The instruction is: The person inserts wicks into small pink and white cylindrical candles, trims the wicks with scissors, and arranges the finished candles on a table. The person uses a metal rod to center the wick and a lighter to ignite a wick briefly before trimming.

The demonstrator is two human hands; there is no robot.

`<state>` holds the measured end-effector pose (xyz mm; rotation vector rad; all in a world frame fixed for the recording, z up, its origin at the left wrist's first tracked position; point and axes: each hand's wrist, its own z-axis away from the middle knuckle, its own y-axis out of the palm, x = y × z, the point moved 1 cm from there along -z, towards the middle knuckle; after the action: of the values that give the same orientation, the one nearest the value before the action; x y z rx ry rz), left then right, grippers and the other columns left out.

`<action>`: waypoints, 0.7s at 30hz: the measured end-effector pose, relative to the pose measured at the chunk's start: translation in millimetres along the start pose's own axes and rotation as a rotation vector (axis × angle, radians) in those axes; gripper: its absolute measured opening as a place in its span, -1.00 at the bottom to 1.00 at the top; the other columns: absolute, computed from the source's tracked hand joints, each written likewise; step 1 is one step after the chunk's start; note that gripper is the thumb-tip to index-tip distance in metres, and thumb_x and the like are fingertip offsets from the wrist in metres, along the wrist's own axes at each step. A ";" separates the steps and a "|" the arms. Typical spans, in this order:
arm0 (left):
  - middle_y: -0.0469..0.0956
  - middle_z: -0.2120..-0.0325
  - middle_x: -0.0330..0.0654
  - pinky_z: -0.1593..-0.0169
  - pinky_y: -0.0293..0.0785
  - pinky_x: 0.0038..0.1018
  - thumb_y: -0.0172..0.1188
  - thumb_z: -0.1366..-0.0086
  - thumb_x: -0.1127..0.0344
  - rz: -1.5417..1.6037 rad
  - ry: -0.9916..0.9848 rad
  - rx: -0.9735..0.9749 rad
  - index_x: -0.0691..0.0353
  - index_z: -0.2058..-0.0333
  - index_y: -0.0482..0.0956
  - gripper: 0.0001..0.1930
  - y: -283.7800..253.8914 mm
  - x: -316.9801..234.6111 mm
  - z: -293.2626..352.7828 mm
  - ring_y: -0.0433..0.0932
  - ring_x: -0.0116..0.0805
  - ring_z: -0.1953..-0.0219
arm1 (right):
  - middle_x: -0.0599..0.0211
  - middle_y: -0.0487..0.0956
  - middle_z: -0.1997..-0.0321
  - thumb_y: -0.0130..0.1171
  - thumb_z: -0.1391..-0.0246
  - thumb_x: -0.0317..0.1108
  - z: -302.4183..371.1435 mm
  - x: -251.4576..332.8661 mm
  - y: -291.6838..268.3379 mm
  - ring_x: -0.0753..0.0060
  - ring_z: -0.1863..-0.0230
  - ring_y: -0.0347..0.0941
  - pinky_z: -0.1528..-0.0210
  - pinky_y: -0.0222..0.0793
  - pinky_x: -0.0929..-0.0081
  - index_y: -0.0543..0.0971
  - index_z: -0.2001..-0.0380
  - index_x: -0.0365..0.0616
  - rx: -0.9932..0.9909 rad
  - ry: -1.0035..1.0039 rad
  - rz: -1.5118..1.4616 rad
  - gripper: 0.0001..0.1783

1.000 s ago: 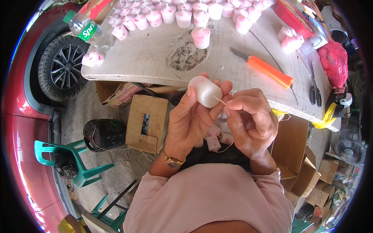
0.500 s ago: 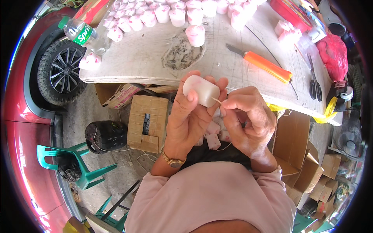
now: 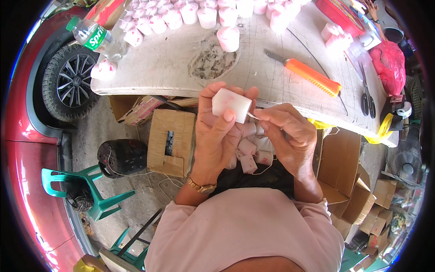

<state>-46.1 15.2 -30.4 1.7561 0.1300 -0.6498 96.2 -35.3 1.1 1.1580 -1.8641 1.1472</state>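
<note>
Nearest is the pale pink shirt (image 3: 244,226), and just past it, over dark cloth at the lap, a loose heap of small pink-and-white candles (image 3: 247,163) lies below and between the two forearms. Above that heap the left hand (image 3: 216,143), a gold-coloured watch (image 3: 201,187) on its wrist, grasps one white candle (image 3: 230,104) with a faint pink tint: the thumb presses on its near side and the fingers wrap behind it. This candle is held up in the air, tipped onto its side, with its wick end turned toward the right hand (image 3: 290,140). That hand, just beside it on the right, pinches the pale wick (image 3: 252,116) between thumb and forefinger, its other fingers curled in; the candle's body lies wholly in the left hand's grasp. Beyond both hands is the scuffed white table (image 3: 149,68). On it, to the right, lie an orange-handled utility knife (image 3: 312,77) with its blade out and, farther right, dark-handled scissors (image 3: 367,97). A single candle (image 3: 228,39) stands upright ahead of the held one, beyond a dark rough patch in the tabletop. Farthest off, crowded rows of candles (image 3: 190,13) stand along the table's far part, a green-capped clear bottle (image 3: 93,35) at their left.
</note>
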 end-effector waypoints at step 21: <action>0.39 0.03 -0.11 -0.22 0.33 -0.20 0.30 -0.19 0.43 -0.212 0.040 -0.022 0.14 -0.10 0.22 -0.44 6.9 11.2 -2.6 0.40 -0.03 -0.16 | 0.40 0.45 0.45 0.19 -0.01 -0.64 -4.2 -1.5 1.4 0.70 0.50 0.40 0.49 0.32 0.73 0.46 0.42 -0.25 -0.103 0.105 0.106 -0.88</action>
<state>-32.8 12.8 -29.6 1.7482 0.3534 -0.7634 95.8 -30.6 1.1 0.9344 -1.8996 1.1331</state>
